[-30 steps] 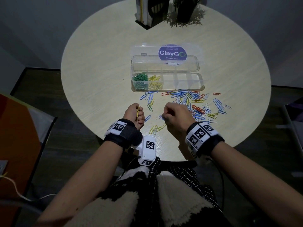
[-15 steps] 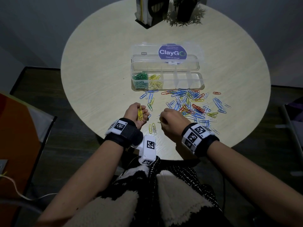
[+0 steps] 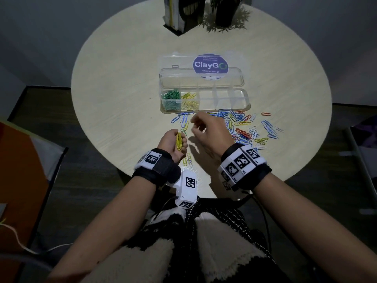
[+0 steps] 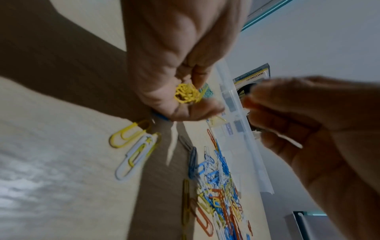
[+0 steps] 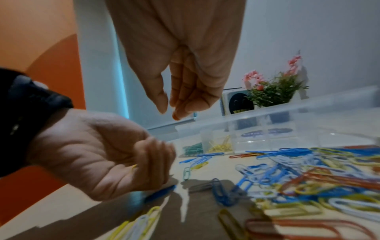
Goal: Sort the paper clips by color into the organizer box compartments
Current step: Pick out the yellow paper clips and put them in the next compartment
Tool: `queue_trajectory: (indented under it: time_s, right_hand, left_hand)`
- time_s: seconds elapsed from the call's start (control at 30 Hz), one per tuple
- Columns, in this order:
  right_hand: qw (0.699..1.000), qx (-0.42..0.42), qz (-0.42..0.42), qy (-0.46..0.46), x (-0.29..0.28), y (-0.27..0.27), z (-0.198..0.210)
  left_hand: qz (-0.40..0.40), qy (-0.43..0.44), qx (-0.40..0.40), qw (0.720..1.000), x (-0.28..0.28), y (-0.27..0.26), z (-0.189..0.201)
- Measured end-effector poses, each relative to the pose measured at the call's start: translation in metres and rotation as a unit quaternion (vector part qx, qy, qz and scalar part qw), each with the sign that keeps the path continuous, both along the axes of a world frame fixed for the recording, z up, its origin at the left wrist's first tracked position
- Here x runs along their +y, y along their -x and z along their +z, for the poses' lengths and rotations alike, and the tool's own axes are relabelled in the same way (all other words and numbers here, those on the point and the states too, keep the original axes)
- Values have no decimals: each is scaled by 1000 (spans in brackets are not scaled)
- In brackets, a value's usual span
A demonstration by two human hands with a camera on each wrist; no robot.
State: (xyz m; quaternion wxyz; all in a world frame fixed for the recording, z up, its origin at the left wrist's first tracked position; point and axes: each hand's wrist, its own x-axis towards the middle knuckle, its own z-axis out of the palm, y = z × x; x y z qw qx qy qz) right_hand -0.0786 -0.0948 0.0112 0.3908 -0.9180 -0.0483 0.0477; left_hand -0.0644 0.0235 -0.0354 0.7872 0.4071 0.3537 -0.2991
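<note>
My left hand grips a bunch of yellow paper clips just above the table; the left wrist view shows the bunch pinched between thumb and fingers. Beside it my right hand hovers with loosely curled fingers and holds nothing. The clear organizer box lies open beyond both hands, with green clips in its leftmost compartment and yellow clips in the one beside it. A mixed pile of blue, white, orange and yellow clips spreads in front of the box.
A few yellow and white clips lie by my left wrist near the round table's front edge. A book stand and a potted plant stand at the back. An orange panel is on the left.
My right hand has lifted off the table and moved forward toward the box, its fingers loosening. The left hand stays in place with its yellow bunch.
</note>
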Motion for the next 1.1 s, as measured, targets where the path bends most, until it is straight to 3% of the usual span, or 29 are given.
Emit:
queue_trajectory:
  time_s: [0.13, 0.3, 0.53, 0.67, 0.77, 0.83, 0.93, 1.1]
  right_hand:
    - [994, 37, -100, 27, -34, 7, -11]
    - [979, 144, -18, 143, -39, 29, -37]
    - [968, 119, 4, 219, -28, 30, -45]
    - [966, 134, 18, 218, -24, 24, -41]
    - [985, 85, 30, 147, -14, 30, -36]
    - [989, 60, 80, 112, -6, 38, -34]
    - [972, 62, 173, 149, -4, 46, -38]
    - [976, 100, 115, 157, -26, 40, -45]
  left_hand:
    - [-29, -19, 4, 999, 4, 0, 0]
    - [-33, -31, -7, 999, 1, 2, 0]
    - [-17, -40, -4, 999, 5, 7, -2]
    - [-3, -44, -3, 999, 9, 9, -1]
    - [6, -46, -3, 999, 12, 9, -1]
    - [9, -48, -5, 999, 14, 9, -1]
    - [11, -50, -2, 999, 16, 10, -1]
    - [17, -54, 2, 998, 18, 11, -1]
